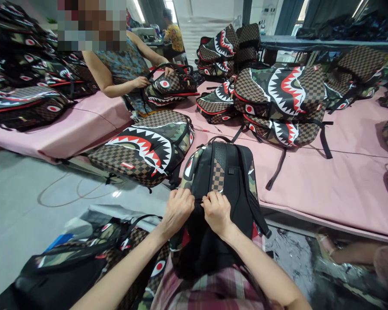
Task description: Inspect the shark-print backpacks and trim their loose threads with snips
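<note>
A backpack [233, 189] rests against my lap and the table edge, its black padded back and shoulder straps facing me. My left hand [180, 209] is closed, pinching the black back panel near its left side. Close beside it, my right hand [217, 212] is also closed, fingertips pressed together on the same panel just below the checkered strap [217, 175]. Between the two hands the fabric is gathered; whether a zipper or seam lies under the fingers I cannot make out. The pack's camouflage side with a red-and-white eye shows at the left.
On the pink table [297, 181], a shark-mouth backpack [142, 148] lies to the left and stacked backpacks [278, 94] sit to the right. A co-worker [123, 71] handles another backpack [168, 86] across the table. More backpacks [67, 267] lie low at my left.
</note>
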The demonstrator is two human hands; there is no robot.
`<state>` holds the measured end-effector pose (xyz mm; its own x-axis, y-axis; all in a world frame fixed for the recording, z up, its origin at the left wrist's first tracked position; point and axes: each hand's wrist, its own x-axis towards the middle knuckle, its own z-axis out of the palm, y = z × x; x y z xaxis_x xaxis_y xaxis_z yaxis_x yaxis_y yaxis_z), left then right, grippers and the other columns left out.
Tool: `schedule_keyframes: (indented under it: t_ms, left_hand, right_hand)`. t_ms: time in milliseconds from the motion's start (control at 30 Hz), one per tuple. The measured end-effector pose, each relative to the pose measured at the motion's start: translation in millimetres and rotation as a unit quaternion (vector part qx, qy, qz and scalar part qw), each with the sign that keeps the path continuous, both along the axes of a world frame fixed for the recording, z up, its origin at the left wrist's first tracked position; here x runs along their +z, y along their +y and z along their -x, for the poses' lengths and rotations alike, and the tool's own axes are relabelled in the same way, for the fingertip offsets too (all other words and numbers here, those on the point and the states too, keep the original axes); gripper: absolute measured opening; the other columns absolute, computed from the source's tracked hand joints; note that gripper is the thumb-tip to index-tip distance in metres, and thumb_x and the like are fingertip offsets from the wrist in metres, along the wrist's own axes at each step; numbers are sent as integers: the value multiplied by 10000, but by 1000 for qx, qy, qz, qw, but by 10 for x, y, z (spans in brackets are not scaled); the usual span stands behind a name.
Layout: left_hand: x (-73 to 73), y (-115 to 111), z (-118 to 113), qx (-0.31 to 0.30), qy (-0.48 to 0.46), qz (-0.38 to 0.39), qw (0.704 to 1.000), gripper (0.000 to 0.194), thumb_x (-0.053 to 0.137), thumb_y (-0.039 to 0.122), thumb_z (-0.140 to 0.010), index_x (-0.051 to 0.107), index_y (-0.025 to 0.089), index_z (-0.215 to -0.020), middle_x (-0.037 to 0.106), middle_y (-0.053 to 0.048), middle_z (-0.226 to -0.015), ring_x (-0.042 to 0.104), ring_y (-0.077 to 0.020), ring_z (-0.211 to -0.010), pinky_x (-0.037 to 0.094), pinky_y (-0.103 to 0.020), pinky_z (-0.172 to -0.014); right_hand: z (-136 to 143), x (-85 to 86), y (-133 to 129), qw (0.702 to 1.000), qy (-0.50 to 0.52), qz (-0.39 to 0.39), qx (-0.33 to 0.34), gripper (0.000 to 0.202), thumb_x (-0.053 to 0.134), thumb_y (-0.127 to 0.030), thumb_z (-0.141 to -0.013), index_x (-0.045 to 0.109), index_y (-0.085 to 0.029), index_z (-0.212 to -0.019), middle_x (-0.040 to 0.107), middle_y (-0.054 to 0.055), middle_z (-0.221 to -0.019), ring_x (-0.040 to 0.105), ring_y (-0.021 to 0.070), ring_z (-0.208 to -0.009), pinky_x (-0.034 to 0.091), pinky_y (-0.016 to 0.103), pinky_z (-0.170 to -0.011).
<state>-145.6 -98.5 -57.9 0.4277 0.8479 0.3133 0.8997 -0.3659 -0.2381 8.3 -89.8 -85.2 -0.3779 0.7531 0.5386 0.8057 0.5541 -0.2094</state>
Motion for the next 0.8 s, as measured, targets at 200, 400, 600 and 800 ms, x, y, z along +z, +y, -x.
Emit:
schedule_keyframes:
  t_ms: [200,400,600,800]
  left_hand:
    - [-2,5,-4,4,-1,4,1000,189,447,146,-850,577,152,-712,505,-53,-709,443,-219,-732,329,-363,-690]
    - [-5,-1,-25,21,-49,30,998,212,451,163,-835,598,151,-682,550,-70,-702,491,-222,-732,353,-364,-678]
    - [248,317,206,126,-401,182,889,423,299,406,-895,654,184,-839,666,-51,-863,601,-183,-818,443,-291,-733]
    - [335,886,-42,265,-308,210,889,610,506,525,-774,487,147,-1252,658,-154,-1067,616,-304,-973,458,-355,-763]
  right_hand:
    - [8,3,14,1000,-8,4,-1,66,559,-201,-846,601,-180,-799,576,31,-783,485,174,-738,304,310,-604]
    - [104,-35,37,1000,-20,15,4,116,544,-117,-822,592,-174,-733,579,35,-764,503,174,-709,343,305,-595]
    - [-233,24,60,955,238,175,14,115,551,-254,-846,641,-207,-900,621,24,-883,580,142,-799,437,247,-706]
    - [-702,-89,326,805,492,306,-129,392,665,-392,-684,627,-150,-989,641,28,-813,598,173,-767,466,287,-737]
